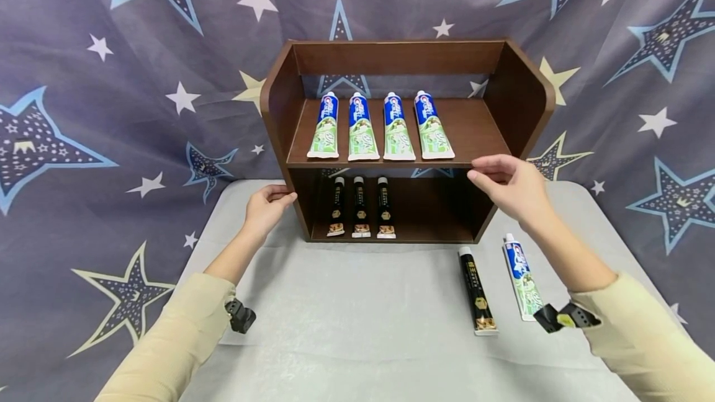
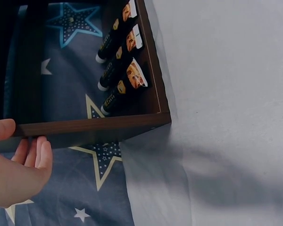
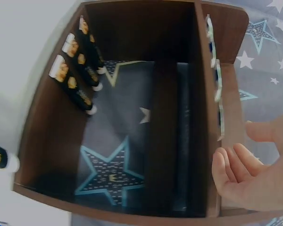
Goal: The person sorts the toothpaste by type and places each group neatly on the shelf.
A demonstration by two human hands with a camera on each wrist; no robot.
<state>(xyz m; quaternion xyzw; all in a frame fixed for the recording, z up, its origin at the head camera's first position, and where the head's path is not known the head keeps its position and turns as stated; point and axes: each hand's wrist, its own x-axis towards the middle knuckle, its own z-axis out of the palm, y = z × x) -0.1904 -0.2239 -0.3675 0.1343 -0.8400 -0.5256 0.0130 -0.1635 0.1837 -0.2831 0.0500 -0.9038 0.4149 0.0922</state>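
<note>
A dark brown two-tier wooden shelf stands on the table. My left hand pinches the front edge of its left side panel, thumb on one face and fingers on the other. My right hand is at the right end of the middle board, thumb apart from the fingers, with nothing held; in the right wrist view the fingertips overlap that board. Several blue-and-green toothpaste tubes lie side by side on the upper tier. Three black toothpaste tubes lie on the lower tier, toward the left.
On the table, right of the shelf's front, lie a black toothpaste tube and a blue-and-green toothpaste tube, the latter close to the right forearm. A grey curtain with stars hangs behind and at both sides.
</note>
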